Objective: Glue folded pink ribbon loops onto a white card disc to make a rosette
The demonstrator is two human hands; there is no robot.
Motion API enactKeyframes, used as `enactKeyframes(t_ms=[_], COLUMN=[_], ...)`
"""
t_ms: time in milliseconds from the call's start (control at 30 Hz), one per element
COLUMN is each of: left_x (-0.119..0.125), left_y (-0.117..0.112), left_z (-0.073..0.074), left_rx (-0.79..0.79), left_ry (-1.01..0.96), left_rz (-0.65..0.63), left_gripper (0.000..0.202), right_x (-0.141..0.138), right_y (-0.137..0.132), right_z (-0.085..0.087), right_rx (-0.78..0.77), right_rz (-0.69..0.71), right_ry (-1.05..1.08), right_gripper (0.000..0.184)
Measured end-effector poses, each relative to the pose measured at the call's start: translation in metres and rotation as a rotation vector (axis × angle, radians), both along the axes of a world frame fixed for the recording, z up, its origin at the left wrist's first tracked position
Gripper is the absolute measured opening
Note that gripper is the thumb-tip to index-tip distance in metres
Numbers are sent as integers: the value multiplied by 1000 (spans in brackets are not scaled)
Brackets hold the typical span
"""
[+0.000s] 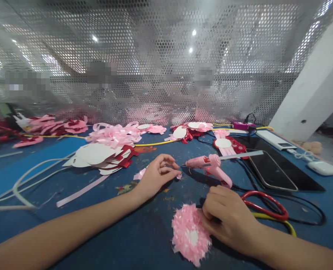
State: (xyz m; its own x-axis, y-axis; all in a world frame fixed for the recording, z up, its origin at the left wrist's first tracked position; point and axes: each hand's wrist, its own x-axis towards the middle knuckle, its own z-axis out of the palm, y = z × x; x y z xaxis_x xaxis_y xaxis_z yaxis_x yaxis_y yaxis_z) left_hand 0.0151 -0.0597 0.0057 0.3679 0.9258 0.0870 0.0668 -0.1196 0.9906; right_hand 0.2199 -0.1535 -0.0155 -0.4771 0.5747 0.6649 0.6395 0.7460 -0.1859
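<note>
My left hand [158, 174] is closed in a pinch, with a small piece of pink ribbon [179, 176] at the thumb tip. Just right of those fingertips is the nozzle of a pink glue gun [208, 165], which has a pale glue stick [243, 155] sticking out of its back. Nearer to me, my right hand [230, 215] is closed on the right edge of a fluffy pink ribbon rosette [180, 228] with a white centre. More pink ribbon [140, 174] lies behind my left wrist.
White card pieces [95, 155] with red ribbon are stacked at left, before pink ribbon loops [114, 133]. Finished-looking rosettes [180, 132] line the mesh panel [166, 56]. At right are a phone [272, 168], a power bank [276, 139], an earphone case [323, 168] and red-and-yellow handles [267, 204].
</note>
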Motion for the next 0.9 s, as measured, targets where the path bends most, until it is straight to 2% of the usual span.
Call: enactKeyframes(t_ms=[367,700,900], left_x=[-4,-3,-4], left_y=[0,1,0], left_z=[-4,-5,1], left_rx=[27,141,147], left_ry=[-8,44,81], left_rz=[-39,23,23], left_gripper=[40,29,15], right_x=[0,0,0], right_y=[1,2,1], right_z=[-2,-1,0], right_rx=[-10,-12,9], right_rz=[4,14,7], right_ry=[-14,-29,-20], right_gripper=[24,25,26])
